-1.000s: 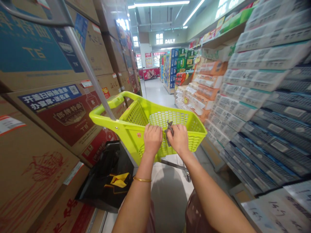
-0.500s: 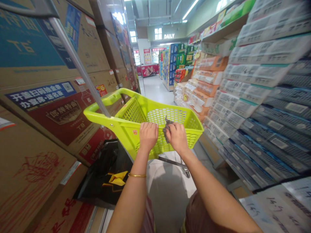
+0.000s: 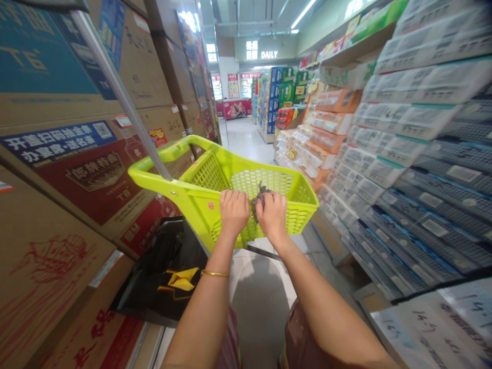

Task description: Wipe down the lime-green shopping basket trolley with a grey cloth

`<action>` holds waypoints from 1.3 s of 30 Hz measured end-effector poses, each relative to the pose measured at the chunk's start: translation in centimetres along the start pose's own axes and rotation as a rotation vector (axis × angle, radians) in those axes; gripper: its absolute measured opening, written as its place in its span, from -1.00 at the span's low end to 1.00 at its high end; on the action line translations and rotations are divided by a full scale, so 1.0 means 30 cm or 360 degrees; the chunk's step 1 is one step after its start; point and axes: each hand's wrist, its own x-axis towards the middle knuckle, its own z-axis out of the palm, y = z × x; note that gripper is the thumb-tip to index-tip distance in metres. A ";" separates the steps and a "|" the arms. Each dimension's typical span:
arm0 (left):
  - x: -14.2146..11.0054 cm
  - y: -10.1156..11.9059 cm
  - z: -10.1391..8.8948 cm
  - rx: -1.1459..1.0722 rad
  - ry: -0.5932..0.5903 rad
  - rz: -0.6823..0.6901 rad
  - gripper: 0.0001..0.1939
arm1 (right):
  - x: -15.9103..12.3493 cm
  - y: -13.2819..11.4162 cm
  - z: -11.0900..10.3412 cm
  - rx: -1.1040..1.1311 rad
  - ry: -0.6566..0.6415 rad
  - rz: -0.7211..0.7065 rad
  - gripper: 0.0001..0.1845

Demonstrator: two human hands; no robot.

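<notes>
A lime-green plastic shopping cart (image 3: 192,192) with a perforated basket stands sideways before me, its handle end to the left. My left hand (image 3: 234,211) is closed over the near rim of the basket. Farther right along the same rim, my right hand (image 3: 272,212) is closed around a crumpled grey cloth (image 3: 258,197), part of which sticks up past the fingers. The right fingers rest on the rim, with the cloth against it. The inside of the basket shows no goods. Both hands hide the rim beneath them.
Stacked cartons (image 3: 92,174) rise close on the left, with a grey metal pole (image 3: 119,92) in front. A black bag (image 3: 154,292) with a yellow piece lies below. Stacks of packaged paper (image 3: 415,118) line the right. The tiled aisle (image 3: 246,136) runs ahead to a blue-and-green display (image 3: 272,97).
My right hand and the cloth have slid left along the rim, closer to my left hand. The left hand keeps its hold. The view has shifted slightly.
</notes>
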 end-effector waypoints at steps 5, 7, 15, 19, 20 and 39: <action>-0.001 -0.005 0.005 0.0018 0.0005 -0.0003 -0.71 | -0.003 -0.053 0.030 0.0076 -0.0022 -0.0106 -0.74; -0.001 -0.007 0.004 -0.0005 -0.0009 -0.0005 -0.71 | -0.002 -0.042 0.027 0.0045 -0.0066 -0.0160 -0.74; -0.003 -0.014 -0.003 -0.0062 -0.0044 0.0044 -0.69 | 0.000 0.087 -0.031 -0.0093 -0.0073 -0.0202 -0.73; -0.004 -0.009 0.001 -0.0057 -0.0027 0.0024 -0.69 | 0.002 0.152 -0.056 -0.0165 0.0074 -0.0082 -0.74; -0.004 -0.006 0.002 -0.0048 -0.0017 0.0018 -0.69 | 0.002 0.158 -0.057 -0.0171 0.0103 -0.0048 -0.74; 0.000 0.008 -0.006 -0.0049 -0.0051 -0.0021 -0.70 | -0.012 -0.003 0.005 -0.0057 -0.0097 -0.0183 -0.72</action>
